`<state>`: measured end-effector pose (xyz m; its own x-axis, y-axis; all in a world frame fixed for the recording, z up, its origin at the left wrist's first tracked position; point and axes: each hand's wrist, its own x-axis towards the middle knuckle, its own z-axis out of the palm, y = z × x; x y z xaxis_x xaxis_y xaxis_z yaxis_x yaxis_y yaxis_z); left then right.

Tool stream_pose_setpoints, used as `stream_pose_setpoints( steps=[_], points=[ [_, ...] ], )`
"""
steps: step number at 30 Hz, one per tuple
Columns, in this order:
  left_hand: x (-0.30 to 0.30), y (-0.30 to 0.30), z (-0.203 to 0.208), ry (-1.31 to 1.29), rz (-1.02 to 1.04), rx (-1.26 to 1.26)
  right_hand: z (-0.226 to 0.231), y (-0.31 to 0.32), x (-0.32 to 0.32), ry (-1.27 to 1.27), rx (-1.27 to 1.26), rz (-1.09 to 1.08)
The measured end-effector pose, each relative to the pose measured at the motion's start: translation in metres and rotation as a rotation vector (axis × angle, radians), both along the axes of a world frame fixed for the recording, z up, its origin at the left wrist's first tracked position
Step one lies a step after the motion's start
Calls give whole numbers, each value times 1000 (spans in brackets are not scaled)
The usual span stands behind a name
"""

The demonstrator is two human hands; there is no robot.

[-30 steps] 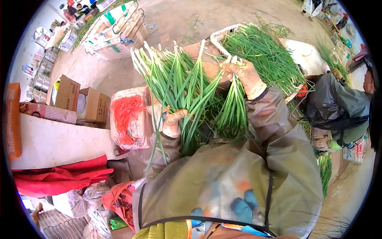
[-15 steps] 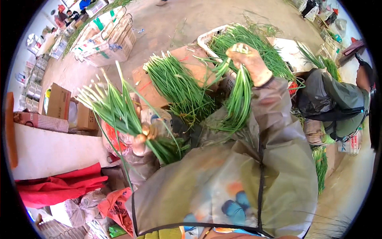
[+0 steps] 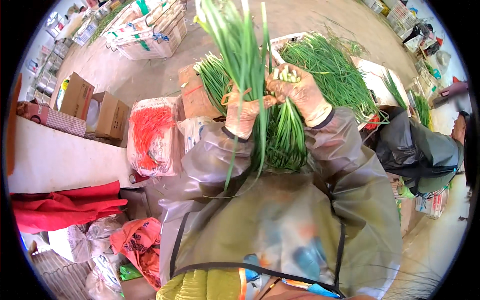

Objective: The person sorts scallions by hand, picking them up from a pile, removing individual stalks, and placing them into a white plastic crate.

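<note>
In front of my chest both hands are raised close together, in thin see-through gloves. My left hand [image 3: 242,114] is closed round a loose bunch of green onions [image 3: 239,50], which stands upright with some long leaves trailing below. My right hand [image 3: 304,94] grips another bunch of green onions [image 3: 291,135]. Its pale cut ends poke out above the fist, and its leaves hang down toward my apron. Past my left hand lies a pile of green onions [image 3: 211,80] on a cardboard sheet [image 3: 191,90], partly hidden by the held bunch.
Beyond my right hand a white basket [image 3: 288,42] is heaped with more green onions [image 3: 332,75]. At left, red ties [image 3: 150,131] lie on a white package [image 3: 167,162]. Stacked white crates [image 3: 162,42] stand farther off. A co-worker [image 3: 420,155] sits at right.
My left hand has swung right and up with its bunch, now upright beside my right hand. The right hand has come slightly lower, still gripping its bunch. The ties at left are uncovered.
</note>
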<state>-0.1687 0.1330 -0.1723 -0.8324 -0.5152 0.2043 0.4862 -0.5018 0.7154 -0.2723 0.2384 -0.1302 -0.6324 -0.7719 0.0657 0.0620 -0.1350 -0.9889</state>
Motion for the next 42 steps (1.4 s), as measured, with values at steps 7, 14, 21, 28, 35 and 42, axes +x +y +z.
stream_pose_setpoints(
  steps=[7, 14, 21, 28, 35, 42],
  points=[
    [4, -18, -11, -54, -131, -165, -5, -4, 8, -112, -19, 111],
    [-1, -26, -31, -90, 106, -45, -8, -2, 2, -27, 95, -116],
    [5, -48, -61, -129, 134, -66, 6, 12, -11, -22, 44, -177],
    [5, -17, -29, -131, -9, 0, -3, 5, -10, -33, 81, -79],
    [-5, -20, -28, -151, -21, -184, -8, -10, 6, -19, 101, -1],
    [1, -23, -31, -79, -88, -106, -10, -9, 6, -118, 61, 45]
  ],
)
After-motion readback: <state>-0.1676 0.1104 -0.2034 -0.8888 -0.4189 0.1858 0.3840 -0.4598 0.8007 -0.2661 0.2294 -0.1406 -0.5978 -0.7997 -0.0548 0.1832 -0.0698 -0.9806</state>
